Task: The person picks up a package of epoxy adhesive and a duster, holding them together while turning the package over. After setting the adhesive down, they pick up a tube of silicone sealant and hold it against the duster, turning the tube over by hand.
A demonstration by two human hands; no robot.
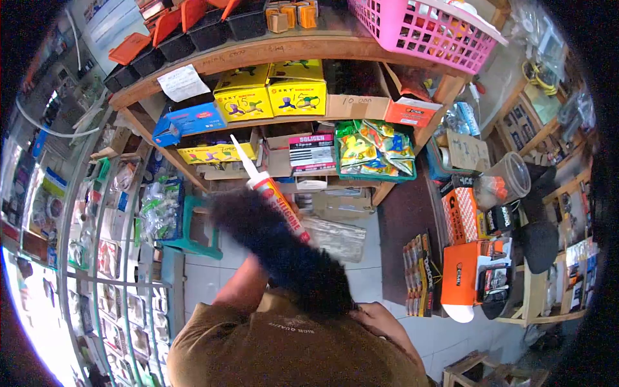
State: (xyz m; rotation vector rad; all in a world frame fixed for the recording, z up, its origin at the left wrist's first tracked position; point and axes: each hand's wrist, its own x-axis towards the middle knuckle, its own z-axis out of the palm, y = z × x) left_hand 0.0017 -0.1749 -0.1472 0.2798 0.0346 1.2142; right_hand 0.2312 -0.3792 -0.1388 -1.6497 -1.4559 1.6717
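Note:
A white and red silicone sealant tube (280, 206) with a long pale nozzle is tilted up to the left in front of my chest. My left forearm (244, 284) reaches up behind a dark fuzzy duster, which hides most of that hand; a bit of finger shows at the tube's far side, gripping it. The black duster (284, 242), blurred by motion, lies across the tube's near side. Its lower right end meets my right hand (380, 320), closed around it; the handle is hidden.
Ahead, wooden shelves hold yellow boxes (296, 95), a blue box (187, 122), a green basket of packets (375, 151) and a pink basket (425, 29). On the left are a teal stool (193, 226) and a glass display case (116, 284). An orange box (461, 274) stands right.

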